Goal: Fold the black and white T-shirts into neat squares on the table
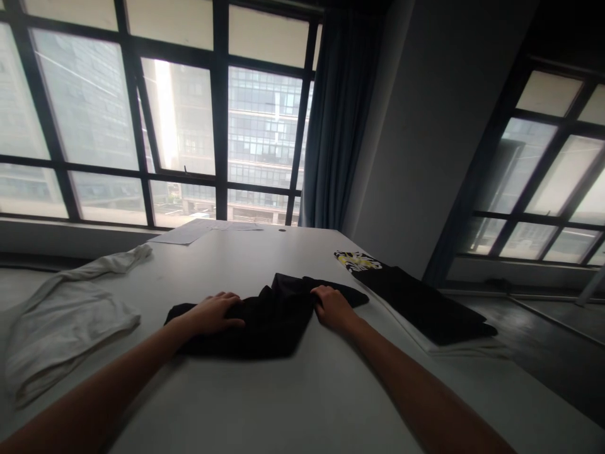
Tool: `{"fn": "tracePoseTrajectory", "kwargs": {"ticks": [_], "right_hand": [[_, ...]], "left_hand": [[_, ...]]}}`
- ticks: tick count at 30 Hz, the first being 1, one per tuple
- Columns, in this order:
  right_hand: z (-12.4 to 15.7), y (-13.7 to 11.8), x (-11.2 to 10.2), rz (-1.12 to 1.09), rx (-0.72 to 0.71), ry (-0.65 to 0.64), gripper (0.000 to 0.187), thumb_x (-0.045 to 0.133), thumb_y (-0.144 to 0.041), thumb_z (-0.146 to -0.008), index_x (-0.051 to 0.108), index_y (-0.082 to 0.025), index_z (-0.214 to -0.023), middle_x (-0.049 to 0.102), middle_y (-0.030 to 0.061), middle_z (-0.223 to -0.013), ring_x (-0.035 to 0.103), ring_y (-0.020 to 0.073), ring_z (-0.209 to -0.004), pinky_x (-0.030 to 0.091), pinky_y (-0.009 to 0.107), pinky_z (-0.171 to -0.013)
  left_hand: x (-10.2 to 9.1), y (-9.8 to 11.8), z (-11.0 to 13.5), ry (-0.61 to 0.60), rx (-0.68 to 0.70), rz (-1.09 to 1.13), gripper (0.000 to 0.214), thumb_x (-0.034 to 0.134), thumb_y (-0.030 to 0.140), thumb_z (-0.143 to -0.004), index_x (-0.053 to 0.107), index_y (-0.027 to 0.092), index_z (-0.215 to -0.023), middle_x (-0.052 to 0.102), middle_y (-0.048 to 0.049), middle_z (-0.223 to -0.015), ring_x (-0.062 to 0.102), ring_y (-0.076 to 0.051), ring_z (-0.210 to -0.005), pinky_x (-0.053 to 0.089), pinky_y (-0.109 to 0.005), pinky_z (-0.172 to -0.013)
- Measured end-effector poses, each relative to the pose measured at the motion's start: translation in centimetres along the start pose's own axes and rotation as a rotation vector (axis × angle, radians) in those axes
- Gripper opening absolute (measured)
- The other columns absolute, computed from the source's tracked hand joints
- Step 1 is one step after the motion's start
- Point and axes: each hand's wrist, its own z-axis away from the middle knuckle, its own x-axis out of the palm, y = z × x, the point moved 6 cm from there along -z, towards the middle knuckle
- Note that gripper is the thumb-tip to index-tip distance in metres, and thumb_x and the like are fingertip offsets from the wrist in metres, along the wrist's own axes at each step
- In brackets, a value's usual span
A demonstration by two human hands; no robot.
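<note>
A crumpled black garment [265,328] lies on the white table in front of me; its dark folds hide what kind of clothing it is. My left hand [218,313] rests on its left part, palm down, with the thumb apart from the fingers. On the opposite side, my right hand [332,306] has its fingers curled onto the garment's right edge and pinches the cloth. A dark flap extends past that hand to the right, and a raised fold stands up between both hands.
At the left table edge a white garment [75,321] is draped. Folded black clothing [420,302] with a yellow-and-white patterned piece [358,260] lies along the right edge, over white cloth. Paper sheets [182,233] lie at the far end of the table [265,403], before the windows.
</note>
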Motion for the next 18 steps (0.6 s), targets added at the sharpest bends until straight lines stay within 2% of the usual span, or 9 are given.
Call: {"fn": "tracePoseTrajectory", "kwargs": {"ticks": [3, 5, 8, 11, 13, 16, 18], "right_hand": [[0.1, 1.3, -1.2, -0.031, 0.046, -0.041, 0.043, 0.064, -0.021, -0.077, 0.065, -0.016, -0.120, 0.067, 0.0112, -0.114, 0.061, 0.0227, -0.104, 0.045, 0.031, -0.092], [0.2, 2.5, -1.8, -0.094, 0.074, -0.126, 0.049, 0.072, -0.026, -0.071, 0.067, -0.018, -0.119, 0.069, 0.0093, -0.110, 0.063, 0.0216, -0.096, 0.046, 0.029, -0.085], [1.0, 4.2, -2.5, -0.187, 0.094, -0.282, 0.039, 0.075, -0.031, -0.066, 0.074, -0.018, -0.103, 0.072, 0.0055, -0.096, 0.064, 0.0216, -0.089, 0.047, 0.028, -0.080], [2.0, 5.5, -4.0, -0.316, 0.099, -0.356, 0.033, 0.070, -0.041, -0.070, 0.076, -0.017, -0.093, 0.072, 0.0025, -0.086, 0.064, 0.0205, -0.085, 0.047, 0.028, -0.078], [2.5, 6.5, -5.3, -0.407, 0.140, -0.339, 0.037, 0.069, -0.047, -0.070, 0.076, -0.017, -0.091, 0.072, 0.0022, -0.084, 0.063, 0.0205, -0.083, 0.048, 0.028, -0.077], [2.6, 8.2, -6.7, -0.611, 0.231, -0.260, 0.039, 0.072, -0.045, -0.066, 0.075, -0.017, -0.092, 0.073, 0.0034, -0.088, 0.065, 0.0213, -0.083, 0.050, 0.029, -0.075], [2.4, 9.5, -7.1, -0.680, 0.322, -0.157, 0.036, 0.069, -0.042, -0.069, 0.074, -0.017, -0.094, 0.073, 0.0053, -0.089, 0.067, 0.0224, -0.081, 0.051, 0.030, -0.074]], "left_hand": [[-0.6, -3.1, 0.0, 0.028, -0.109, -0.011, 0.060, 0.060, 0.054, -0.078, 0.058, 0.025, -0.131, 0.061, -0.0105, -0.134, 0.056, -0.032, -0.122, 0.043, -0.044, -0.102], [-0.9, -4.5, -0.1, 0.039, -0.162, 0.018, 0.061, 0.062, 0.048, -0.076, 0.057, 0.024, -0.132, 0.065, -0.0103, -0.129, 0.059, -0.031, -0.117, 0.046, -0.041, -0.098], [-1.3, -5.9, -0.3, 0.020, -0.201, 0.077, 0.057, 0.064, 0.045, -0.071, 0.063, 0.022, -0.124, 0.070, -0.0093, -0.118, 0.064, -0.030, -0.109, 0.049, -0.038, -0.093], [-2.1, -6.5, 0.3, -0.028, -0.196, 0.158, 0.052, 0.067, 0.046, -0.065, 0.069, 0.021, -0.111, 0.074, -0.0064, -0.106, 0.066, -0.030, -0.102, 0.051, -0.035, -0.089], [-2.7, -6.5, 1.3, -0.122, -0.175, 0.252, 0.049, 0.069, 0.046, -0.061, 0.071, 0.022, -0.105, 0.075, -0.0035, -0.102, 0.067, -0.029, -0.100, 0.052, -0.035, -0.088], [-3.7, -6.4, 3.3, -0.304, -0.123, 0.426, 0.049, 0.075, 0.047, -0.058, 0.071, 0.024, -0.101, 0.076, 0.0003, -0.098, 0.068, -0.029, -0.098, 0.053, -0.034, -0.087], [-4.6, -6.8, 3.9, -0.291, -0.100, 0.498, 0.046, 0.073, 0.051, -0.061, 0.070, 0.025, -0.099, 0.075, 0.0006, -0.097, 0.068, -0.029, -0.097, 0.054, -0.033, -0.087]]}}
